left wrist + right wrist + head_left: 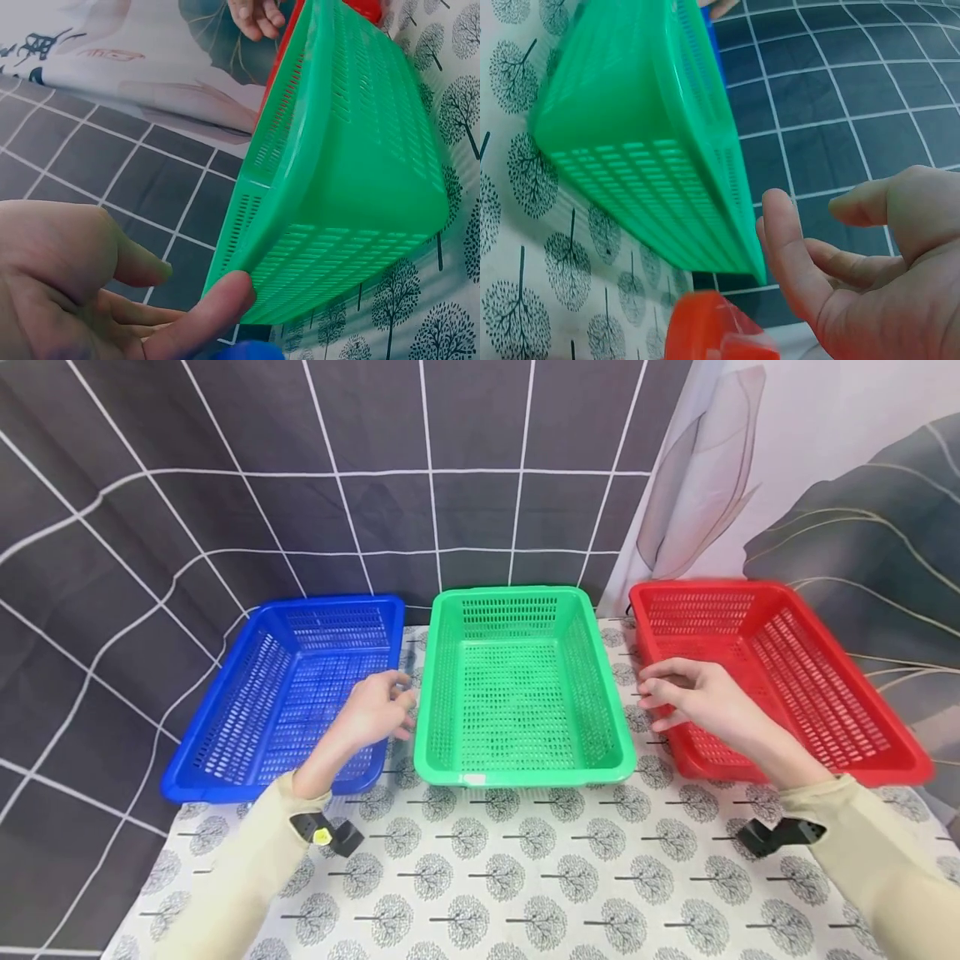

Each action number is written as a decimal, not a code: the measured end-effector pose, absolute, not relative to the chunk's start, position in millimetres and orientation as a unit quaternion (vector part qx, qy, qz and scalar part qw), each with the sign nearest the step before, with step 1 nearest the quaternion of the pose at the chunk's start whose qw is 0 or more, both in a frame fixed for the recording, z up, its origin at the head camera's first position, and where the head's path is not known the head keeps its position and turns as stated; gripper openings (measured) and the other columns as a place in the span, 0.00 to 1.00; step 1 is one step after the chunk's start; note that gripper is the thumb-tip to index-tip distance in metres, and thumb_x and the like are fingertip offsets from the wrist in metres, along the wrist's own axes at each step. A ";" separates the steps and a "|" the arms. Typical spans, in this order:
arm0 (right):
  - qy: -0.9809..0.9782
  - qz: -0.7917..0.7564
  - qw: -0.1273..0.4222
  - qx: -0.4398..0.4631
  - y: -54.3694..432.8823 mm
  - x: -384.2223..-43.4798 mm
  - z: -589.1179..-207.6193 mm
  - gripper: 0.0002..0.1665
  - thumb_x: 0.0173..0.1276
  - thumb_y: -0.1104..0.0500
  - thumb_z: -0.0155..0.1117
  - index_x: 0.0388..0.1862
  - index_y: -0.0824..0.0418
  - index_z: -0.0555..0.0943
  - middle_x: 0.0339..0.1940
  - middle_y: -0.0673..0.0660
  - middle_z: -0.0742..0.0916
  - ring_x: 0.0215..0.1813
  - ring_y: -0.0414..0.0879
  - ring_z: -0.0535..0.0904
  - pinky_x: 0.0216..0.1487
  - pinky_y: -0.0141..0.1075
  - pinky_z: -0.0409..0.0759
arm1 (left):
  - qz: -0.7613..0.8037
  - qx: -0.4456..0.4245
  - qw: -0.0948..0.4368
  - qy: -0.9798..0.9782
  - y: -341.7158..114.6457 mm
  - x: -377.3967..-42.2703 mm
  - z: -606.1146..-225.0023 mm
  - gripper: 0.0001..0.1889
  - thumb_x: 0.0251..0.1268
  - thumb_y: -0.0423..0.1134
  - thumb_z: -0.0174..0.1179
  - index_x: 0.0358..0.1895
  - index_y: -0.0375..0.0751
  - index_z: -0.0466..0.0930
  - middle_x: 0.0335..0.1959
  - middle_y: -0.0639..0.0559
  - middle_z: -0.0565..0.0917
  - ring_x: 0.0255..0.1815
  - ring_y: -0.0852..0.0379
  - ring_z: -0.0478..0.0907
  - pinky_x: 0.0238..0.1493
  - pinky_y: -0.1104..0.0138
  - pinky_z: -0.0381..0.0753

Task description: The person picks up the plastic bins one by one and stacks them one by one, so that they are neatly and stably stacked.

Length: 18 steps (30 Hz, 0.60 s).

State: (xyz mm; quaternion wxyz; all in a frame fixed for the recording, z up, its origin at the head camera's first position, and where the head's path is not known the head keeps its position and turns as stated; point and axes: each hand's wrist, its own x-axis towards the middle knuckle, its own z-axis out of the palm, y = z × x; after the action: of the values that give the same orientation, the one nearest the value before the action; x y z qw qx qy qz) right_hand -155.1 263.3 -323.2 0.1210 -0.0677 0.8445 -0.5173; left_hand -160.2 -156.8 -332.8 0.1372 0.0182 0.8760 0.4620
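Note:
A green plastic basket (517, 693) with slotted walls stands in the middle of the table. My left hand (378, 706) hovers between its left rim and the blue basket (277, 789), fingers loosely bent and holding nothing. In the left wrist view a fingertip (238, 289) overlaps the green rim; whether it touches, I cannot tell. On the other side, my right hand (697, 693) is over the near left edge of the red basket (825, 693), its relaxed fingers pointing towards the green one. The right wrist view shows a gap between thumb and fingers (784, 225), with nothing held.
Under the baskets lies a white tablecloth (465, 868) printed with dark trees. A dark cloth with white grid lines (480, 510) hangs behind and along the left. At the back right hangs a pale patterned curtain (810, 460). Each wrist wears a black strapped camera.

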 end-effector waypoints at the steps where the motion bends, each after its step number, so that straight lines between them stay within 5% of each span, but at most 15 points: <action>1: 0.846 -0.514 0.125 -0.065 261.5 -156.9 -323.7 0.24 0.76 0.61 0.59 0.63 0.76 0.70 0.48 0.71 0.84 0.37 0.50 0.87 0.40 0.42 0.87 | 0.458 0.016 0.138 0.878 -155.1 -161.2 -332.9 0.25 0.78 0.33 0.49 0.71 0.24 0.60 0.51 0.27 0.80 0.34 0.41 0.86 0.34 0.60 0.87; 13: 0.847 -0.508 0.145 -0.057 242.3 -170.5 -331.3 0.26 0.74 0.65 0.59 0.65 0.78 0.67 0.50 0.72 0.83 0.42 0.56 0.86 0.37 0.47 0.87 | 0.391 0.013 0.141 0.909 -145.1 -170.7 -334.1 0.25 0.78 0.32 0.48 0.72 0.23 0.59 0.43 0.33 0.84 0.28 0.45 0.86 0.34 0.60 0.87; 18: 0.855 -0.495 0.147 -0.051 239.0 -171.9 -334.2 0.26 0.74 0.65 0.59 0.65 0.78 0.67 0.47 0.71 0.83 0.42 0.60 0.85 0.35 0.48 0.87 | 0.367 0.027 0.140 0.919 -141.6 -172.1 -337.7 0.25 0.77 0.32 0.49 0.71 0.24 0.60 0.29 0.39 0.82 0.26 0.44 0.86 0.17 0.67 0.79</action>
State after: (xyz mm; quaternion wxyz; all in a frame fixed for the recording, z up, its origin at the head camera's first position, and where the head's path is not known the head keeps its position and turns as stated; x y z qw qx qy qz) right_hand -171.9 239.0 -334.2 0.1475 -0.0515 0.8546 -0.4952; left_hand -172.1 -141.6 -337.7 0.1403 0.0265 0.9194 0.3666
